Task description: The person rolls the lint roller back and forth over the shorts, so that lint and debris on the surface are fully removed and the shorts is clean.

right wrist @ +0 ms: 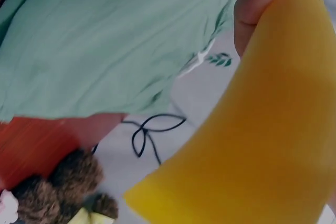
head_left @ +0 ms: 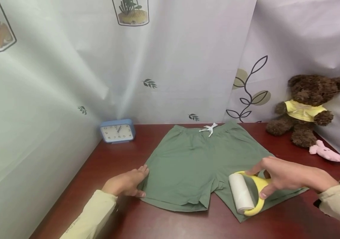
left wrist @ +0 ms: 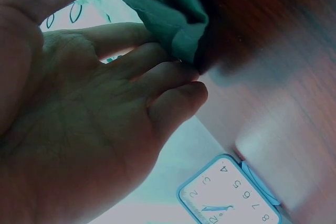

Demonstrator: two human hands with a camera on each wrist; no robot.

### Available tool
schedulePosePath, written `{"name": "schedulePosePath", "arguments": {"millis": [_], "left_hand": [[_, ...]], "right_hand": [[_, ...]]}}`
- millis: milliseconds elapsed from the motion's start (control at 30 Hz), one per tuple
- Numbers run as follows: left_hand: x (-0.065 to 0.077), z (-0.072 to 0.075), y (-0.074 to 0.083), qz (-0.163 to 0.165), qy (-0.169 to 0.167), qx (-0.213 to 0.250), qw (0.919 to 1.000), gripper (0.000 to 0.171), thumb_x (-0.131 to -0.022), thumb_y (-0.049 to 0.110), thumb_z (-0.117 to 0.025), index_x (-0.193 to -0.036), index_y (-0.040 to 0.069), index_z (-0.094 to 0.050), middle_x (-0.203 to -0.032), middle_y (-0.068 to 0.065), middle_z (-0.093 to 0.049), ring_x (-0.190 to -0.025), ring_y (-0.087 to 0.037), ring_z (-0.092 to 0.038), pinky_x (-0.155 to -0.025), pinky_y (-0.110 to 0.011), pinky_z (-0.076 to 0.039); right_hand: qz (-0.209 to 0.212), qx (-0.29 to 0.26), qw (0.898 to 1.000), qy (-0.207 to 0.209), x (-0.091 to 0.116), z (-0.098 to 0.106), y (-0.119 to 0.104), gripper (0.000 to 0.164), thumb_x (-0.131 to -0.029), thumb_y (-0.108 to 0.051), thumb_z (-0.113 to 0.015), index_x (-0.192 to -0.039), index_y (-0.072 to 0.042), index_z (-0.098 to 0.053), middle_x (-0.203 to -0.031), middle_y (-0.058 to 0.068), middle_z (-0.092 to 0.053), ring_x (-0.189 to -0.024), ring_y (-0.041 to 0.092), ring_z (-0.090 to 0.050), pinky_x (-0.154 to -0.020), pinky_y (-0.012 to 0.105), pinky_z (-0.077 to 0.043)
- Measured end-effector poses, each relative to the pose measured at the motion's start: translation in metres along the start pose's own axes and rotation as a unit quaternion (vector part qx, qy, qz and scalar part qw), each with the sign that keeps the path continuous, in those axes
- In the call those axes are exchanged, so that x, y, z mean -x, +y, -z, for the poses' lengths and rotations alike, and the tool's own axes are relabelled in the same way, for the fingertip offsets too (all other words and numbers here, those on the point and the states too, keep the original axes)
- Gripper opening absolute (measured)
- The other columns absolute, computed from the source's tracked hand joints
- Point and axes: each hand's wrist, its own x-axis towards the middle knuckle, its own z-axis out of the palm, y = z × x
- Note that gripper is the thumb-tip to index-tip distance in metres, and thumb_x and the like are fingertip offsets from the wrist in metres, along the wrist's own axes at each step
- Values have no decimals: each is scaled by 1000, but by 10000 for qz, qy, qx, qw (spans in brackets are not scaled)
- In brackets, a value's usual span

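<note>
Green shorts (head_left: 184,166) with a white drawstring (head_left: 209,128) lie spread flat, waistband toward the wall. At their left side edge rests my left hand (head_left: 129,182), fingers extended along the fabric and thumb near the hem. In the left wrist view, those fingertips meet the bunched cloth of the shorts (left wrist: 181,30). My right hand (head_left: 289,176) grips the yellow handle of a lint roller (head_left: 242,194). Its white roll lies over the lower right leg, slanting close to the inner hem. That yellow handle (right wrist: 262,140) fills much of the right wrist view.
A blue clock (head_left: 117,131) stands at the back left of the dark red table (head_left: 170,222). At the back right sits a brown teddy bear (head_left: 307,106) in a yellow shirt, a small pink plush (head_left: 326,152) by its foot. Patterned sheeting (head_left: 187,66) hangs behind.
</note>
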Motion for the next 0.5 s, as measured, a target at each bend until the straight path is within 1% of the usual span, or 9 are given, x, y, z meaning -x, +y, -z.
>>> {"name": "schedulePosePath", "arguments": {"millis": [33, 67, 167, 233, 267, 400, 433, 467, 500], "left_hand": [[0, 1, 0, 1, 4, 8, 10000, 88, -84, 23, -80, -153, -5, -34, -165, -22, -27, -153, -39, -27, -125, -54, -27], [-1, 1, 1, 7, 1, 19, 10000, 88, -84, 23, -80, -153, -5, -33, -165, -22, -27, -154, -38, -27, -126, -54, -27], [-1, 2, 2, 49, -22, 53, 10000, 89, -84, 22, -81, -154, -4, -33, -165, -22, -26, -154, -38, -27, -126, -54, -26], [0, 1, 2, 73, -35, 75, 9999, 89, -84, 22, -81, -154, -4, -33, -165, -22, -26, -154, -39, -27, -126, -54, -26], [0, 1, 2, 78, -30, 74, 9999, 89, -84, 22, -81, -154, -4, -33, -165, -22, -26, -153, -39, -27, -126, -54, -26], [1, 1, 1, 64, 8, 70, 10000, 88, -84, 22, -81, -154, -4, -34, -164, -23, -27, -153, -40, -27, -126, -55, -26], [1, 1, 1, 65, 17, 52, 10000, 88, -84, 22, -81, -153, -4, -34, -164, -22, -27, -153, -39, -27, -126, -54, -26], [1, 1, 1, 54, 20, 52, 10000, 88, -84, 22, -81, -153, -5, -34, -164, -23, -27, -153, -40, -27, -125, -55, -26], [1, 1, 1, 47, 20, 45, 10000, 87, -84, 22, -80, -153, -5, -34, -164, -23, -27, -153, -40, -28, -125, -55, -26]], "right_hand": [[-10, -19, 10000, -27, 2, 2, 4, 77, -68, -44, -89, -131, -5, -67, -97, -6, -75, -55, -2, -34, -50, 17, -34], [2, -10, 10000, -44, 4, 4, 7, 77, -68, -44, -89, -130, -5, -67, -98, -4, -76, -54, -2, -35, -51, 17, -36], [28, 116, 9999, -69, 9, 9, 16, 78, -65, -46, -89, -128, -6, -69, -113, 5, -76, -57, -2, -38, -55, 18, -40], [-76, 187, 9997, -113, 12, 13, 20, 78, -63, -45, -90, -127, -7, -69, -120, 9, -75, -57, -1, -38, -56, 18, -41], [-134, 235, 9995, -135, 14, 15, 22, 77, -62, -44, -91, -127, -7, -70, -120, 10, -75, -57, -1, -38, -56, 19, -41], [-298, 412, 9986, -156, 22, 25, 33, 77, -58, -39, -93, -125, -8, -71, -119, 12, -75, -65, -2, -43, -57, 19, -40], [-372, 420, 9983, -159, 25, 27, 37, 77, -57, -37, -94, -124, -8, -72, -115, 11, -76, -67, -3, -45, -57, 19, -40], [-443, 441, 9980, -134, 28, 28, 42, 76, -56, -35, -94, -123, -8, -72, -102, 7, -78, -66, -3, -44, -56, 18, -39], [-524, 441, 9976, -110, 31, 29, 47, 76, -55, -33, -94, -123, -8, -73, -100, 7, -78, -68, -4, -45, -56, 18, -39]]}}
